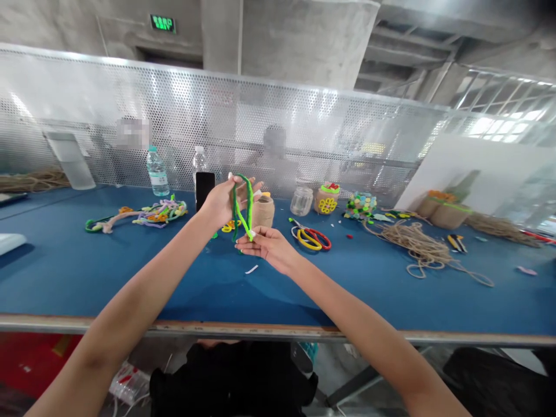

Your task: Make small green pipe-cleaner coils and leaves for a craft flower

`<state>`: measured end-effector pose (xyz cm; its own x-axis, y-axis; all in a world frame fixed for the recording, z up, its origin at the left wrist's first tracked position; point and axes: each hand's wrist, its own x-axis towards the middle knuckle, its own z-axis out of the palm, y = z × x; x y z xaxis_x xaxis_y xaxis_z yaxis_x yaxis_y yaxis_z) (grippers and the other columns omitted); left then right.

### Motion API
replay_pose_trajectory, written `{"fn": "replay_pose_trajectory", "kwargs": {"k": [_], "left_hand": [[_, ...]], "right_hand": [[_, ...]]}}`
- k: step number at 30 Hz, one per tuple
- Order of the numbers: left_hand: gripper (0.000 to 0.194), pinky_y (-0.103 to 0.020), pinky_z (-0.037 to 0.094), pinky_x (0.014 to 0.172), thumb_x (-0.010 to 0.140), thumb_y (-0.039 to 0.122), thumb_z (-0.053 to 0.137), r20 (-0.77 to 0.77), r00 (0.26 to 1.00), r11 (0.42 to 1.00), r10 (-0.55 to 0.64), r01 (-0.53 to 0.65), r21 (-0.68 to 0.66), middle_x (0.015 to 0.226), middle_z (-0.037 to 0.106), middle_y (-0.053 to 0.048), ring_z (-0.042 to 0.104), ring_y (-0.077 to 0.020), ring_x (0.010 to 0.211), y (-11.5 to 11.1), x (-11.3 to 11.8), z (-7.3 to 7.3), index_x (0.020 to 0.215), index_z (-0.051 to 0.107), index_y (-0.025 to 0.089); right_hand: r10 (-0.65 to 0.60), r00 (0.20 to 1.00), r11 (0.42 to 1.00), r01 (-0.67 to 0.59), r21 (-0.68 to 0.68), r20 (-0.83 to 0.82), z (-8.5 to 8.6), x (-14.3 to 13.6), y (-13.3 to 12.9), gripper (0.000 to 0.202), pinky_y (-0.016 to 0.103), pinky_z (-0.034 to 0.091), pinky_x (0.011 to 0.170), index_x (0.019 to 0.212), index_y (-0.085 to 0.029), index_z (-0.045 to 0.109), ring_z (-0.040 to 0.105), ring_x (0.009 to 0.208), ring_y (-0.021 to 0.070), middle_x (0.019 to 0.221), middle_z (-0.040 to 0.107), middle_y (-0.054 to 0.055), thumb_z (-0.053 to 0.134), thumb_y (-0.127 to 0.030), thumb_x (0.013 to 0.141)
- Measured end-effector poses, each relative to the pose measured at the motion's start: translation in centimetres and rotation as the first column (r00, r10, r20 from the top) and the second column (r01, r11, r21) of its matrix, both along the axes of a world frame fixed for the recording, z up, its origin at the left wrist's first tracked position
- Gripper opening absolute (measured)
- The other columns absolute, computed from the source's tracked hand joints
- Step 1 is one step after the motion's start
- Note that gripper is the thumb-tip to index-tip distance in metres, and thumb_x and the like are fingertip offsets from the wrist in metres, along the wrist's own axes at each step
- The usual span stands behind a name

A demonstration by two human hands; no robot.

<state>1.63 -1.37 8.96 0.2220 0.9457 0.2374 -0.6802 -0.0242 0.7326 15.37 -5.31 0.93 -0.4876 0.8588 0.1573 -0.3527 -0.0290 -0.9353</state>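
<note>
Green pipe cleaners [244,215], dark and bright green, hang bent in a narrow loop between my two hands above the table. My left hand [221,201] holds the upper end, its fingers partly hidden behind the strands. Lower down, my right hand [267,246] pinches the bottom end between thumb and finger. Behind the hands stands a twine-wrapped jar [263,213], partly covered. Yellow pipe-cleaner loops [229,226] lie on the table beside it. Right of my right hand rest scissors with yellow handles [309,239] and a red-handled pair [322,237].
On the blue table [182,284] a pile of coloured pipe cleaners [158,211] lies left. A phone [204,188] and water bottle [157,174] stand behind. Rightward are a glass jar [301,201], a decorated jar [327,200], loose twine [412,240] and pliers [457,243].
</note>
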Motion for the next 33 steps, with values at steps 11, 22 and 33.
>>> {"fn": "replay_pose_trajectory", "kwargs": {"k": [11,22,33], "left_hand": [[0.029,-0.022,0.047,0.052,0.088,0.014,0.042,-0.040,0.999,1.000,-0.014,0.014,0.007,0.071,0.062,-0.005,0.056,-0.0106,0.054,1.0,-0.9,-1.6,0.059,0.047,0.016],[0.021,-0.017,0.040,0.045,0.090,0.023,0.049,-0.079,0.997,0.999,0.009,-0.006,0.034,0.069,0.056,0.001,0.049,-0.0060,0.052,1.4,-0.6,-2.6,0.072,0.053,0.011],[0.018,-0.018,0.043,0.047,0.091,0.026,0.049,-0.075,0.993,0.996,0.086,-0.088,-0.022,0.075,0.057,0.000,0.051,-0.0060,0.054,0.6,0.3,-2.6,0.083,0.055,0.011]], "right_hand": [[-0.012,1.000,0.999,0.013,-0.050,0.011,-0.5,-0.2,-0.3,0.022,0.020,0.048,0.053,0.075,-0.016,0.059,0.056,0.051,0.0070,0.066,0.067,0.000,0.076,-0.025,0.064],[-0.013,0.998,0.998,0.016,-0.059,0.054,-0.6,-0.5,-0.3,0.018,0.023,0.045,0.053,0.074,-0.012,0.066,0.053,0.051,0.0078,0.070,0.066,0.003,0.066,-0.030,0.069],[-0.079,0.988,0.997,0.081,-0.015,0.131,-1.9,-0.9,0.0,0.018,0.021,0.046,0.054,0.073,-0.013,0.070,0.058,0.055,0.0080,0.070,0.066,0.002,0.075,-0.028,0.064]]}}
